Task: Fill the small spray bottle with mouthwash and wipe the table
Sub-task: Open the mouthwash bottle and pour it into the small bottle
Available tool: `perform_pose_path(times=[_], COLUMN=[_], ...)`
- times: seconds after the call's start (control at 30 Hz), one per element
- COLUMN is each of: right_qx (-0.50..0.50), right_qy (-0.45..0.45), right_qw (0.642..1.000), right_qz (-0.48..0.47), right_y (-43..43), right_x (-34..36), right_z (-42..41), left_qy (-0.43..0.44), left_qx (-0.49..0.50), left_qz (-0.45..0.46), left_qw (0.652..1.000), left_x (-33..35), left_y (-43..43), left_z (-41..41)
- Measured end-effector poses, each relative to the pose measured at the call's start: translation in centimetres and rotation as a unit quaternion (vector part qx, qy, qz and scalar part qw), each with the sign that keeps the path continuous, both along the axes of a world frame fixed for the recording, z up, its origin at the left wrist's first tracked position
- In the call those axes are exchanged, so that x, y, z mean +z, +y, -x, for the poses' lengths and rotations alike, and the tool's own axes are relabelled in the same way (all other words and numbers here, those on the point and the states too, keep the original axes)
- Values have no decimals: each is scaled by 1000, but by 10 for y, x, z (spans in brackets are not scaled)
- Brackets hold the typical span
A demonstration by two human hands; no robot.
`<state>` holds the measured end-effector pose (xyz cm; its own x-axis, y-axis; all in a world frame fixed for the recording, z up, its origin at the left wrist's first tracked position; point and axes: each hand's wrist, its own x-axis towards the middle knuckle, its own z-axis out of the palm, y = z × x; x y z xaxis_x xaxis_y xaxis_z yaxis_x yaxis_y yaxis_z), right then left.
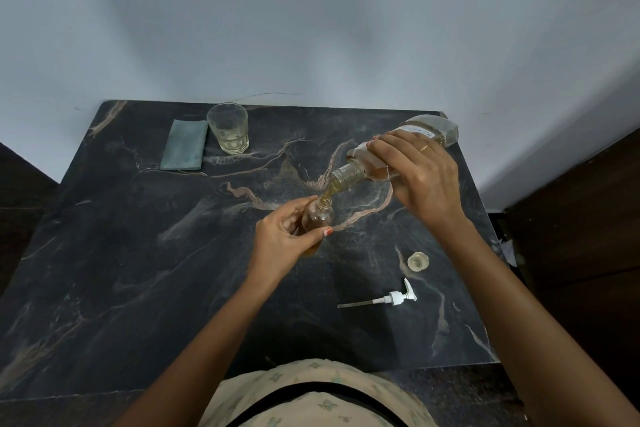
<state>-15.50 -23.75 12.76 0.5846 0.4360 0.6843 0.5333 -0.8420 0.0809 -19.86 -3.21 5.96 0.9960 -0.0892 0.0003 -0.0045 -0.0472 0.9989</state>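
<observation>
My left hand (282, 236) grips the small clear spray bottle (320, 217), which stands open-necked and tilted over the middle of the dark marble table (138, 253). My right hand (420, 173) holds the large mouthwash bottle (367, 163) tipped down to the left, its open mouth just above the small bottle's neck. An amber stream runs between them, and amber liquid shows in the small bottle's lower part. The white spray pump (398, 297) with its long tube lies on the table at the right. A folded grey-green cloth (183, 149) lies at the back left.
A drinking glass (228, 128) with a little pale liquid stands beside the cloth at the back. A clear bottle cap (418, 261) lies near the pump. A pale wall runs behind the table, and dark furniture stands to the right.
</observation>
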Motion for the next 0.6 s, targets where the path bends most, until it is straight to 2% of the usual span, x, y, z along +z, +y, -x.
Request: perform_pose_path(times=[0.6], right_qx=[1], right_qy=[10], right_qw=[1000], right_qz=[4], right_y=[-2], right_x=[0], right_z=[2], left_qy=[5], left_qx=[9], left_qz=[8], left_qw=[1000], left_x=[1], left_y=[-5], left_z=[0])
